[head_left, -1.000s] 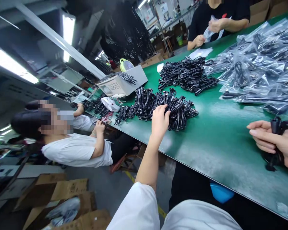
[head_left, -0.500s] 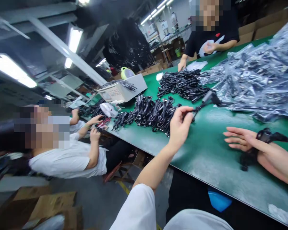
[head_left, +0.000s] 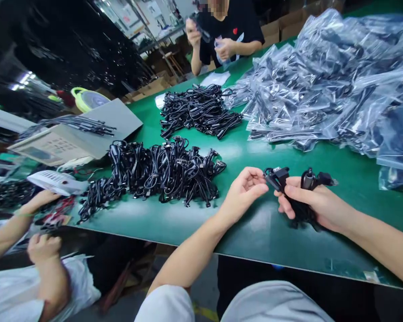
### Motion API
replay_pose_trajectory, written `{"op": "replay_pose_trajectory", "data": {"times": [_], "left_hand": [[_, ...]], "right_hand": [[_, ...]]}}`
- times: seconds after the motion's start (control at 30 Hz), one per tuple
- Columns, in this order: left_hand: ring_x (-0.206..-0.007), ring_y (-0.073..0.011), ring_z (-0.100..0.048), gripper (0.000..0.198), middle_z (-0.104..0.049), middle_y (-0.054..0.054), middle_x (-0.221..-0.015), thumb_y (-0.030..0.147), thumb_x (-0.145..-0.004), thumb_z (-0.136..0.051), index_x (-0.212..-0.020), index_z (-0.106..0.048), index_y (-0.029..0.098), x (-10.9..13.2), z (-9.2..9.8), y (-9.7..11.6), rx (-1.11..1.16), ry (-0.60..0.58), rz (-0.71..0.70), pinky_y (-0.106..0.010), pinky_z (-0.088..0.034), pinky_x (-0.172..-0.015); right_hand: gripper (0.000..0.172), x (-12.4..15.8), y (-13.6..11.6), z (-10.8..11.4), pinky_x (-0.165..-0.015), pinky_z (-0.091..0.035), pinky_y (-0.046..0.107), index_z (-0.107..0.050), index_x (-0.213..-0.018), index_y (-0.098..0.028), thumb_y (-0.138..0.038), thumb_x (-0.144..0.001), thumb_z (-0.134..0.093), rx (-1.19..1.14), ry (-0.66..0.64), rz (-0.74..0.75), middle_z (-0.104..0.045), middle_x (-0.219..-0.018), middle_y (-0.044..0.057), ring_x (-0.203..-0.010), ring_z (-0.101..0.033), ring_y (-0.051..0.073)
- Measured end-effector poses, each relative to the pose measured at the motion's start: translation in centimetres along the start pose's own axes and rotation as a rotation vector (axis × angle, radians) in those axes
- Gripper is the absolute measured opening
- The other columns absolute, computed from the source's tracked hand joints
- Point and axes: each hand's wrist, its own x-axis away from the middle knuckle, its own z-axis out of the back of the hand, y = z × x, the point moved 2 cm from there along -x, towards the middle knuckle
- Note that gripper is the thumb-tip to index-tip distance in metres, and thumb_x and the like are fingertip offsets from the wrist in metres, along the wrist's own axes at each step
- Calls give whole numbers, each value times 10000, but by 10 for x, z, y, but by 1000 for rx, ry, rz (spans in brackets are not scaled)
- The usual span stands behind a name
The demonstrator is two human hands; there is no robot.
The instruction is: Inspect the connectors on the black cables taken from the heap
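Black bundled cables (head_left: 298, 212) are gripped in my right hand (head_left: 329, 203), low over the green table. One coiled cable with a flat connector (head_left: 278, 175) pokes out between its thumb and fingers; other plug ends stick up behind the thumb. My left hand (head_left: 243, 194) is just left of these cables, its fingers slightly curled and parted from the thumb, with nothing seen between them. Its fingertips come close to the coiled cable; whether they touch it I cannot tell. Left of my hands lies a heap of tied black cables (head_left: 154, 170).
A second cable pile (head_left: 198, 109) lies farther back, beside a large heap of clear bags (head_left: 322, 85) with cables inside. A beige instrument (head_left: 60, 145) and a white fan-like device (head_left: 55, 181) stand at left. One co-worker (head_left: 237, 33) handles a bag opposite; another person's arm (head_left: 50, 264) is at left.
My left hand has brought a cable from the heap side to my right hand, which has closed from open. The view has turned right. The co-worker opposite has raised a hand with something dark.
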Motion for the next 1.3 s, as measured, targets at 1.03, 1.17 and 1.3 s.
{"op": "replay_pose_trajectory", "data": {"times": [1.03, 1.17, 1.3], "left_hand": [[-815, -111, -642, 394, -681, -24, -1012, 270, -818, -782, -1098, -511, 208, 3, -4, -6, 278, -65, 137, -292, -496, -869], [-975, -137, -607, 560, -615, -43, -1135, 341, -752, -842, -1206, -533, 235, 3, -1, -5, 138, -47, 84, -276, -504, -887], [-823, -103, -578, 419, -618, -8, -922, 361, -748, -844, -1011, -564, 196, 2, -1, -4, 34, 62, 22, -234, -491, -798]], "right_hand": [[322, 0, 8, -11, -679, -505, 299, -656, -908, -187, -499, -876, -727, 37, 71, -89, -630, -719, -1, -619, -586, 139], [307, 1, 1, -8, -656, -433, 311, -598, -797, -215, -487, -849, -731, 419, 335, 46, -586, -655, -19, -637, -543, 171], [305, 5, -7, -11, -637, -385, 313, -569, -821, -241, -466, -788, -772, 675, 484, 120, -583, -691, -28, -653, -509, 188]]}}
